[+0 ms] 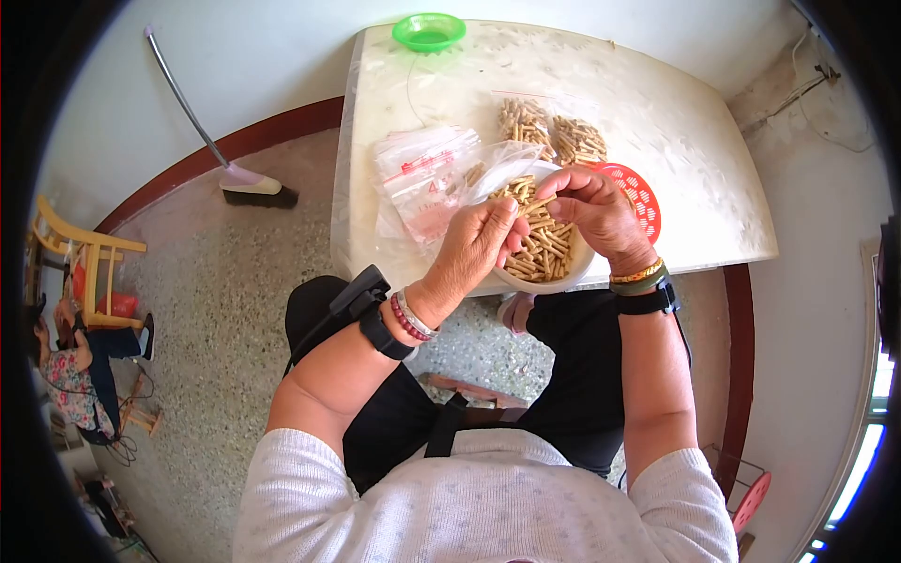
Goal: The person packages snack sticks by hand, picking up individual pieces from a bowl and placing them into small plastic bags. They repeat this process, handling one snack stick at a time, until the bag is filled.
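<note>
Over a white bowl (584, 267) filled with short tan sticks (540, 255), my two hands meet fingertip to fingertip. Between them is one short tan stick (538, 204). My left hand (479, 239) is closed, thumb against curled fingers, at one end of that stick. Thumb and forefinger of my right hand (601, 214) pinch towards its other end. A clear plastic bag (511, 161) lies behind the bowl's left rim. To the left is a stack of flat zip bags (427, 183) with red print. Two filled bags of sticks (524, 124) rest beyond the bowl.
A red perforated lid or basket (638, 197) lies right of the bowl. At the table's (694, 141) far edge stands a green dish (429, 33). A broom (253, 188) leans on the left wall. Another person (80, 375) sits far left near a wooden chair (94, 253).
</note>
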Demonstrator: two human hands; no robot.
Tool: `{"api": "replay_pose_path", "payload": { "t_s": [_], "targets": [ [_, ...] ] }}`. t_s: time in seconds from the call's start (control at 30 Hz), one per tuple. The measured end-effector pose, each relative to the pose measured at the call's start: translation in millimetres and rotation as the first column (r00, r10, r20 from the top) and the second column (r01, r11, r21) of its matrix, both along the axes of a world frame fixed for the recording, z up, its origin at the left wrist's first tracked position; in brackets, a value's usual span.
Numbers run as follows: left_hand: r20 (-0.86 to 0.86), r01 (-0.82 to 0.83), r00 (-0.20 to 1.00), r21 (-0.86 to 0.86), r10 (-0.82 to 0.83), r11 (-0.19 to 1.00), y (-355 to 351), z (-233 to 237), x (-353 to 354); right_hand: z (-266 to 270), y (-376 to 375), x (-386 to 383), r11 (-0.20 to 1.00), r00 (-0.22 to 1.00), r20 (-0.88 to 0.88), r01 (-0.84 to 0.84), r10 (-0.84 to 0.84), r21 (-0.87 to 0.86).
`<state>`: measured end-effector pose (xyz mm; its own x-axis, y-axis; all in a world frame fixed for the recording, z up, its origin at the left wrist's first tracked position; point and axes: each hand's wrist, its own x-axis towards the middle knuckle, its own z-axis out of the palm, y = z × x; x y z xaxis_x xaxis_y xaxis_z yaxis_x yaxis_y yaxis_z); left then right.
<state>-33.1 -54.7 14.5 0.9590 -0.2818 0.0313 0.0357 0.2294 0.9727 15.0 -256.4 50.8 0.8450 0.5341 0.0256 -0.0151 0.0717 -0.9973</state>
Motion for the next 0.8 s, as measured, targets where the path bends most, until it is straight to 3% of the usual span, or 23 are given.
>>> {"api": "replay_pose_path", "payload": {
  "t_s": [0.37,0.67,0.8],
  "targets": [
    [0.249,-0.209,0.952,0.111,0.177,0.972,-1.3,-9.1,9.4,0.4,-5.6,3.6,0.998,0.998,-0.039,0.055,-0.056,-0.036],
    [0.473,-0.335,0.86,0.237,0.192,0.912,-6.0,-12.3,6.4,-3.8,-4.1,4.5,0.984,1.0,0.0,-0.026,0.026,-0.178],
    [0.523,-0.361,0.837,0.308,0.159,0.88,-0.5,0.5,4.8,-2.2,-2.3,4.7,0.981,0.999,0.041,0.042,-0.035,-0.188]
  ]
}}
